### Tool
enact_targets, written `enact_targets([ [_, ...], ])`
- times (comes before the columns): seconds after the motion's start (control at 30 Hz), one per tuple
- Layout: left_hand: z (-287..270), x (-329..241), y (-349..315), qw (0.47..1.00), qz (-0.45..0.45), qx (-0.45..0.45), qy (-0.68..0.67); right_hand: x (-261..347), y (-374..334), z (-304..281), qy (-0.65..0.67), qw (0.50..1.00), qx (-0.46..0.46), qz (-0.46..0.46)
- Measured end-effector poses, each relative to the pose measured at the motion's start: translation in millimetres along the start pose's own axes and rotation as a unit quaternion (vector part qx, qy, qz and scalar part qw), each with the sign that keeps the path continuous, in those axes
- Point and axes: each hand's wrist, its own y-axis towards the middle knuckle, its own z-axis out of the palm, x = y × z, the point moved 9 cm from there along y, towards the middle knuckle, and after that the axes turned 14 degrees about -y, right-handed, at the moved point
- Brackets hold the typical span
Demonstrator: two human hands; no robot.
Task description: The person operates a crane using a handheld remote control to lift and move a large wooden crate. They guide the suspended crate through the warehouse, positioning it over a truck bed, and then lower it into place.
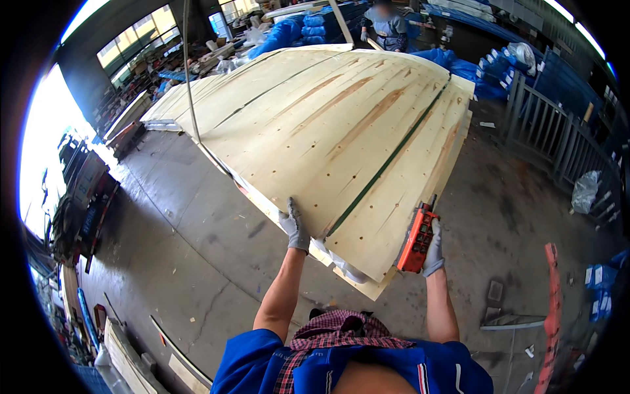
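A large stack of pale plywood sheets (315,138) with brown knots and streaks stretches away from me, a dark green band (387,164) running across its top. At its near left edge, my gloved left hand (294,226) rests against the wood with fingers stretched out. White wrapping (348,268) shows under the top sheet at the near corner. My gloved right hand (434,248) is closed around an orange handheld remote control (417,240) with dark buttons, held upright beside the right edge of the stack. Its stubby black antenna points away from me.
A lifting sling (189,85) rises from the stack's left edge. Beyond the far end stands another person (386,27). Grey metal railing (551,125) and blue-wrapped bundles (508,62) are at the right. A red beam (550,315) lies on the concrete floor (177,262).
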Motion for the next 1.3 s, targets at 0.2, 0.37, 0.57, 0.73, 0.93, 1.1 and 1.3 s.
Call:
enact_targets([
  [0.2, -2, 2, 5, 0.999, 0.032, 0.003, -0.040, -23, 2, -8, 0.060, 0.998, 0.021, 0.009],
  [0.37, -1, 3, 3, 0.999, 0.032, 0.026, -0.029, -30, -2, -9, 0.050, 0.998, 0.048, 0.004],
  [0.57, 10, -8, -5, 0.999, 0.019, 0.042, -0.013, -34, 2, -12, 0.081, 0.995, 0.065, 0.002],
  [0.73, 4, -1, 5, 0.996, 0.050, 0.062, -0.040, -35, 2, -9, 0.114, 0.986, 0.123, -0.016],
  [0.93, 6, 3, 10, 0.994, 0.064, 0.082, -0.030, -38, 8, -12, 0.150, 0.974, 0.164, -0.034],
  [1.1, 0, 3, 19, 0.990, 0.097, 0.100, 0.005, -40, 10, -12, 0.149, 0.970, 0.187, -0.034],
  [1.3, 12, 8, 16, 0.989, 0.057, 0.137, -0.026, -35, 11, -10, 0.159, 0.947, 0.276, -0.050],
])
